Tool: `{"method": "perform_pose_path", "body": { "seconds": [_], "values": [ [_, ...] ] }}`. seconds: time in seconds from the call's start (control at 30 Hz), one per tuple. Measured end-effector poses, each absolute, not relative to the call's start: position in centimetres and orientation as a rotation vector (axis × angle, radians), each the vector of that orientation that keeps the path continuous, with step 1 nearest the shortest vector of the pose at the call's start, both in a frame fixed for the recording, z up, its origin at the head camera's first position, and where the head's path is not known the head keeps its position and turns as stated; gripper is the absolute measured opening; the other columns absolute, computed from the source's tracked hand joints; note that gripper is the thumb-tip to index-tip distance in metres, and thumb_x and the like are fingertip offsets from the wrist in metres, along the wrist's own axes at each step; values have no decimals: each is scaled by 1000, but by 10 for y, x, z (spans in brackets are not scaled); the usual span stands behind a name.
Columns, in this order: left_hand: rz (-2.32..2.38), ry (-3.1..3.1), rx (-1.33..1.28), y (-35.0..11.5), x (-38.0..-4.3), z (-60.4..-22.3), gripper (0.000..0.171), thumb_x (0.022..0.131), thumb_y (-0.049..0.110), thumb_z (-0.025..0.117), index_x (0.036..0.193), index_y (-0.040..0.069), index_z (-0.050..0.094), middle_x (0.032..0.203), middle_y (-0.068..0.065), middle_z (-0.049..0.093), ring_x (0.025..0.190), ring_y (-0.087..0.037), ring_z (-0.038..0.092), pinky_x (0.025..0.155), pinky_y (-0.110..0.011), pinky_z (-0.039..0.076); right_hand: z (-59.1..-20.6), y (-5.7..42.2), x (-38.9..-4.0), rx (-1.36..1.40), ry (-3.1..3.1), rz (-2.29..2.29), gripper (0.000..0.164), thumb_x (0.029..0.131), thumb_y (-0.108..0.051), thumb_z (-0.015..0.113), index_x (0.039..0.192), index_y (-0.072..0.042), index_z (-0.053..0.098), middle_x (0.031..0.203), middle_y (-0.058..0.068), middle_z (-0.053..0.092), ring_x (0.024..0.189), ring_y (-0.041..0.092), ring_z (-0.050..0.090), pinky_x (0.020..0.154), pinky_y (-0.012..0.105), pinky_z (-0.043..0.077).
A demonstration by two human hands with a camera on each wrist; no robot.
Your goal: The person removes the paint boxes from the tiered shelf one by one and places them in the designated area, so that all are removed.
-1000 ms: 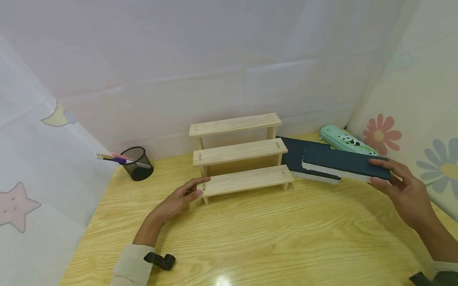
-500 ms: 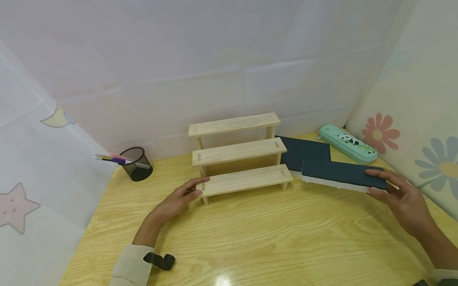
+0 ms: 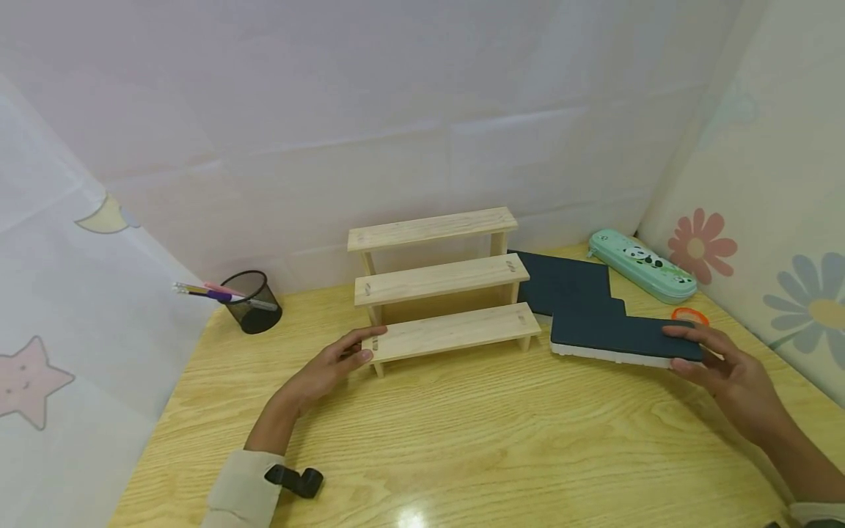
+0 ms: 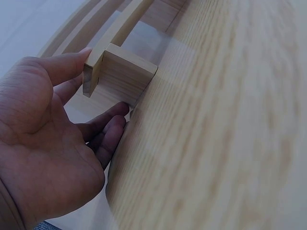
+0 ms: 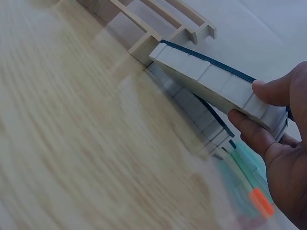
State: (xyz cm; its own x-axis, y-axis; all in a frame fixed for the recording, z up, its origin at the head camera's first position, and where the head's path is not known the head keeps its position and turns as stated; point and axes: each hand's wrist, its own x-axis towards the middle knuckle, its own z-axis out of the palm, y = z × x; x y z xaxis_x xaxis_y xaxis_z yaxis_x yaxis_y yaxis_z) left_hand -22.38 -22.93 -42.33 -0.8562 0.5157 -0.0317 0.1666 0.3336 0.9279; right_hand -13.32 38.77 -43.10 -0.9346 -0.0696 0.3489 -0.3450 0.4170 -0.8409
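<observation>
In the head view a three-step wooden display shelf (image 3: 455, 334) stands near the back wall. My left hand (image 3: 333, 367) holds the left end of its lowest board, thumb at the front edge; in the left wrist view the other fingers are loosely bent below the board (image 4: 125, 24). My right hand (image 3: 739, 381) grips the right end of a long flat piece (image 3: 620, 339) with a dark blue top and white panelled sides, thumb on one face and fingers on the other. In the right wrist view this piece (image 5: 206, 74) is tilted, its near end raised above a similar piece (image 5: 192, 108).
A similar dark blue piece (image 3: 561, 282) lies right of the shelf, partly covered. Behind it are a mint pencil case (image 3: 643, 268) with a panda and an orange ring-shaped thing (image 3: 689, 316). A black mesh pen cup (image 3: 254, 304) with pencils stands at the left.
My right hand has brought the blue-topped piece toward me and slightly left, uncovering the pencil case and the orange thing. My left hand stays on the shelf.
</observation>
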Motion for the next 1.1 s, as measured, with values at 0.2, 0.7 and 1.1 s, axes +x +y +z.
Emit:
{"method": "perform_pose_path", "body": {
  "seconds": [0.2,0.7,1.1],
  "values": [
    [1525,2284,607,-229,-224,-423,47,107,38,50,152,38,41,159,12,28,146,-29,24,113,-65,19,-436,388,-135,371,-2480,1437,51,96,3,64,145,-3,51,147,4,40,133,4,40,92,9,42],
    [1565,2250,615,-232,-224,-428,46,107,36,50,153,37,42,160,10,29,146,-28,23,113,-64,18,-450,380,-151,514,-2597,1313,52,94,-3,70,142,-10,52,144,5,43,130,-1,37,98,6,32],
    [1583,2236,631,-234,-222,-427,47,108,33,49,154,34,40,161,9,27,147,-29,21,113,-65,17,-439,374,-159,658,-2710,990,52,91,-11,76,138,-19,57,148,13,41,132,0,32,94,2,28]
  ]
}}
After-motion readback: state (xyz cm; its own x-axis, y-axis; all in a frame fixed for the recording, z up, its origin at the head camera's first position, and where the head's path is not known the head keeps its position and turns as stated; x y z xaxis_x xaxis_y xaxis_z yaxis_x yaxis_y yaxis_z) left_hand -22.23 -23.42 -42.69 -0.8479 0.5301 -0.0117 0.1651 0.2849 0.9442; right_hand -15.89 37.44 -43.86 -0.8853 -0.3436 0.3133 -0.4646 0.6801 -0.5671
